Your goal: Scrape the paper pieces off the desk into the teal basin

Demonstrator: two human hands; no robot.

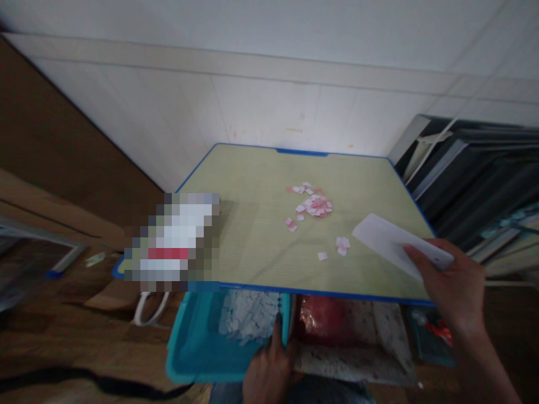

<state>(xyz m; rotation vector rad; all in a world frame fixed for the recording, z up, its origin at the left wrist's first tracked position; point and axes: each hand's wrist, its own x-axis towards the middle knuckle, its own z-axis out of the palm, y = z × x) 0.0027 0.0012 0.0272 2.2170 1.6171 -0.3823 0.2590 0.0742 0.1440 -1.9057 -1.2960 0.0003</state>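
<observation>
Blue-edged table (248, 185), paper squares (316, 206), white wall (269, 33)

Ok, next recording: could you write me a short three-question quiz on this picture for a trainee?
1. Open question: which hand holds the flat white piece?

2. True or false: a few pinkish scraps lie apart from the main heap on the tabletop.

3. Multiple choice: which of these is the left hand nearest to?
a) the stacked dark panels
b) the teal basin
c) the brown cabinet

Key: 1. The right hand. 2. True. 3. b.
</observation>
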